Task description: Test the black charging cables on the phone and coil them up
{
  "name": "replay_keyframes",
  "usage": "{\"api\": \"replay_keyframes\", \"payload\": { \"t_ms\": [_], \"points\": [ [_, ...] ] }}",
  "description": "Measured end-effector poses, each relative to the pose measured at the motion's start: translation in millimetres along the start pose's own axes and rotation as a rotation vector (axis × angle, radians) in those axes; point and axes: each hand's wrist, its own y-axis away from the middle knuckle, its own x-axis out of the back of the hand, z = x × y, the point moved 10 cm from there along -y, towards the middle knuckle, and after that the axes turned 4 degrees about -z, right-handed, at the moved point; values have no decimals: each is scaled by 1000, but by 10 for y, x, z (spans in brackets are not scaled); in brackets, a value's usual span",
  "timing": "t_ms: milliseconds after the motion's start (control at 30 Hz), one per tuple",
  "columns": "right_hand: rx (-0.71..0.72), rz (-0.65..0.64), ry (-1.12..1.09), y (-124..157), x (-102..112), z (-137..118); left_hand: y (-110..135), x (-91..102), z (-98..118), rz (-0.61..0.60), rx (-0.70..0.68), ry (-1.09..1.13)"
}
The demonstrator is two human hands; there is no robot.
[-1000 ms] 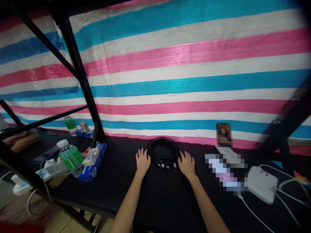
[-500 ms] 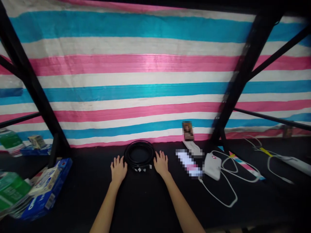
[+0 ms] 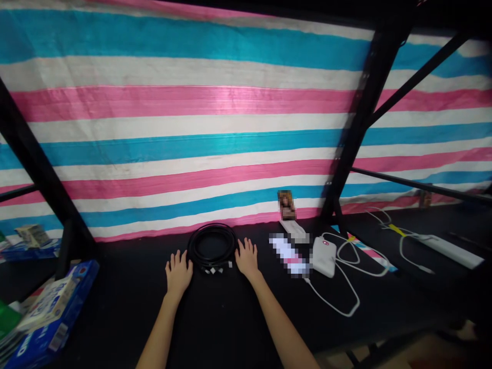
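Note:
A coil of black cable point(image 3: 191, 246) lies on the black tabletop in front of me, its several pale connector ends point(image 3: 213, 270) gathered at the near side. To the left of the coil, my left hand point(image 3: 179, 271) rests flat on the table with its fingers apart. On the other side, my right hand point(image 3: 247, 258) also lies flat, fingers spread, close against the coil's right edge. Neither hand holds anything. Whether the fingertips touch the cable, I cannot tell.
To the right lie a blurred-out phone point(image 3: 289, 255), a white power bank point(image 3: 324, 257) with white cords, and a white power strip point(image 3: 453, 250). Blue boxes point(image 3: 57, 323) are stacked at left. Black frame posts point(image 3: 355, 136) stand before a striped sheet point(image 3: 200, 123).
The view has turned slightly to the right, so everything appears shifted left. Both hands and the cable coil keep their places relative to each other.

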Motion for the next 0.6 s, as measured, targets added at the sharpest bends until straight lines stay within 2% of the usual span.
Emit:
{"api": "replay_keyframes", "payload": {
  "t_ms": [600],
  "points": [
    [-11,-39,0,-4,-3,2,-1,-1,-5,-9,4,-6]
  ]
}}
